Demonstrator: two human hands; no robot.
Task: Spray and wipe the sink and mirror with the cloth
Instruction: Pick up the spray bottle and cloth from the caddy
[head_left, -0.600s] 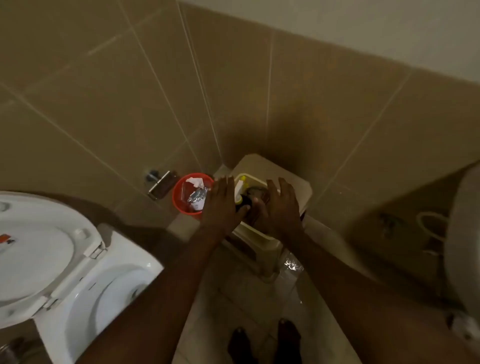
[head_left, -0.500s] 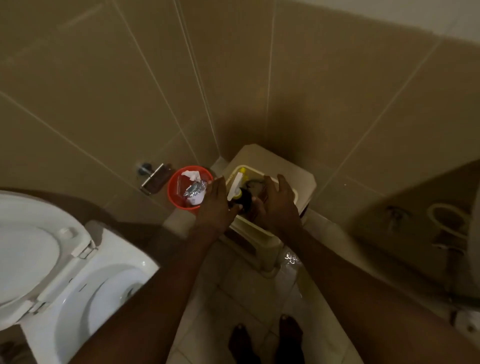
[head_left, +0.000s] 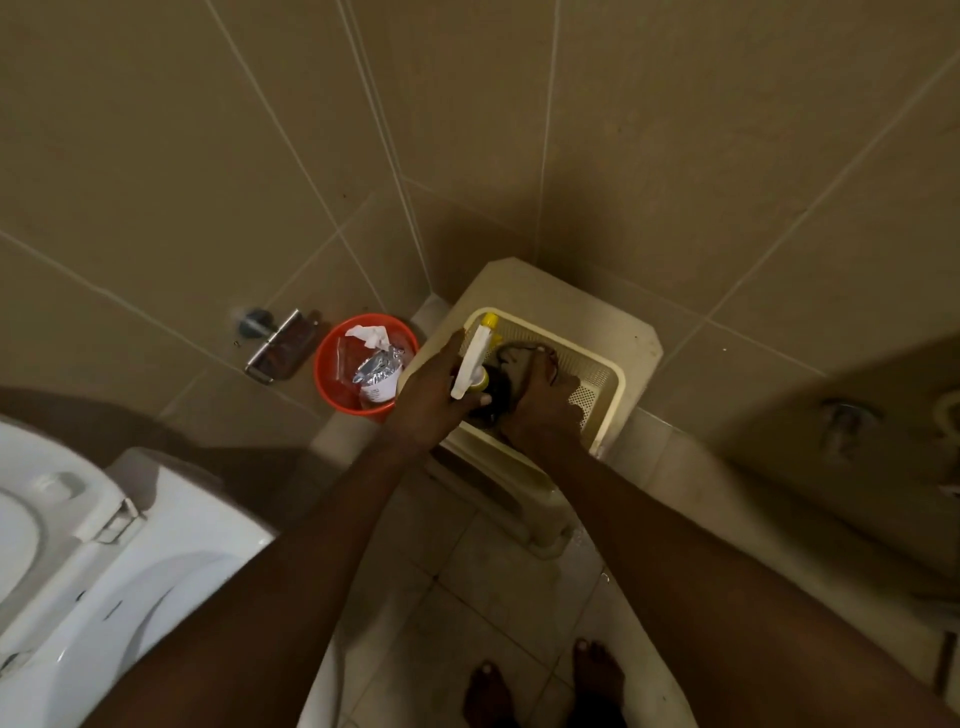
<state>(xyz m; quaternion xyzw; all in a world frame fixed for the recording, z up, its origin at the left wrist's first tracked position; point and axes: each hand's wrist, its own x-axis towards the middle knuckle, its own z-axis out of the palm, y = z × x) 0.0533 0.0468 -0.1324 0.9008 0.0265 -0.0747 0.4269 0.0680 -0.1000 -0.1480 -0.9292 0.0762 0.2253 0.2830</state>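
The spray bottle (head_left: 475, 361), with its white trigger head and yellow nozzle, is held in the left hand (head_left: 434, 400), whose fingers are wrapped round the neck just below the trigger; the dark body of the bottle is largely hidden beyond those fingers. Just right of them, the right hand (head_left: 540, 405) is reached down into the cream perforated basket (head_left: 602, 387), its fingers curled onto a dark crumpled cloth (head_left: 514, 358), though whether the cloth is actually pinched or only touched cannot be told in this dim light. The basket rests on a cream plastic stool (head_left: 597, 317) pushed into the tiled corner. Left of the left-hand fingers, close by, stands an orange waste bin (head_left: 332, 374) with wrappers and tissue inside, and further left the open toilet (head_left: 93, 545) is seen. Neither sink nor mirror is plainly in view, so the task is judged to be at the fetching stage. The likeliest slip would be the cloth snagging on the basket's mesh and being dragged up with the basket, tipping it off the stool; the trigger could also be squeezed by accident while the bottle is lifted. The floor by the stool looks wet, so footing may be uncertain for the bare feet (head_left: 543, 686).
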